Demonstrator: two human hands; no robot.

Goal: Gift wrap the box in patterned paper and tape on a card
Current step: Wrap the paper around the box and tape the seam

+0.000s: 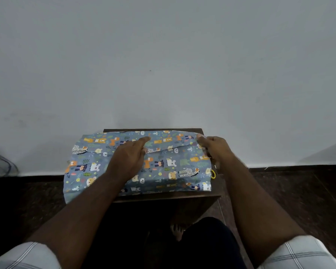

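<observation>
Here patterned paper [163,166] hides the box; left hand [130,158] presses flat, right hand [213,146] pinches its edge.

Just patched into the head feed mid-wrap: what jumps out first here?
The blue animal-print wrapping paper dominates, draped over a small dark wooden table against a pale wall. The left hand presses flat on the paper's middle, over the overlapping seam; the right hand pinches the paper's far right corner. A yellow loop peeks out at its right edge.
</observation>
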